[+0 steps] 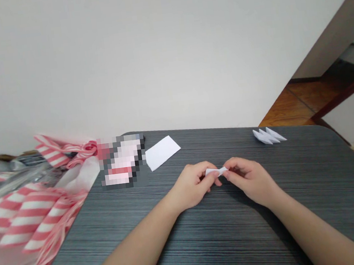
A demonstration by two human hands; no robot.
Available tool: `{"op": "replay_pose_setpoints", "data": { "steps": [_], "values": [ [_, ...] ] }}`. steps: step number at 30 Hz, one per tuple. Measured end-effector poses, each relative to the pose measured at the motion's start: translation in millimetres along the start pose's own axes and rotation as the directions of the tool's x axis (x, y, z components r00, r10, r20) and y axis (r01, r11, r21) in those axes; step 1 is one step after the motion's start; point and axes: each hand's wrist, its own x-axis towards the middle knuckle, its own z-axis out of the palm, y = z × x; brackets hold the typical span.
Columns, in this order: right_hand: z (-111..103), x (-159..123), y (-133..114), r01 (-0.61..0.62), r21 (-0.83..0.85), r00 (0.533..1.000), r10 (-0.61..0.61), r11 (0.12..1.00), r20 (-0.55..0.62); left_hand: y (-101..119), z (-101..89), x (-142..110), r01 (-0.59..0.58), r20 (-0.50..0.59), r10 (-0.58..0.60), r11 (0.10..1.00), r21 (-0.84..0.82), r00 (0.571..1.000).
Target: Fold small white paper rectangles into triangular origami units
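Between my two hands, a small folded piece of white paper (pixel 216 171) is held just above the dark table. My left hand (pixel 198 183) pinches its left end between thumb and fingers. At the other end, the thumb and fingers of my right hand (pixel 249 179) are closed on it. Fingers cover both ends, so only the narrow middle of the paper shows. White paper sheets (pixel 163 152) lie flat beyond my left hand. Past my right hand sit several pointed, folded white paper pieces (pixel 269 135) close together.
The dark wood-grain table (pixel 190 242) meets a white wall (pixel 167 56) at its far edge. A blurred-out, phone-like object (pixel 124 160) lies at the back left. Red-and-white striped cloth (pixel 28 211) is heaped beside the table's left edge. Wooden floor (pixel 285 104) shows at right.
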Motion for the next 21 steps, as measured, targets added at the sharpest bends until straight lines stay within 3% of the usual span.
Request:
{"op": "replay_pose_setpoints", "data": {
  "steps": [9,16,21],
  "values": [
    [-0.1,0.7,-4.7,0.097,-0.032,0.995,-0.097,0.995,0.002,0.3,-2.4,-1.3,-0.002,0.001,0.001,0.996,0.094,1.0],
    [-3.8,0.5,-6.3,0.272,-0.06,0.962,-0.272,0.961,0.005,-4.7,2.3,-0.8,0.045,-0.01,-0.045,0.996,-0.073,0.999],
    [-4.7,0.0,-6.3,0.2,0.065,0.98,-0.2,0.978,-0.011,-4.0,2.5,-0.5,0.05,-0.007,-0.05,0.997,-0.054,0.999]
  ]
}}
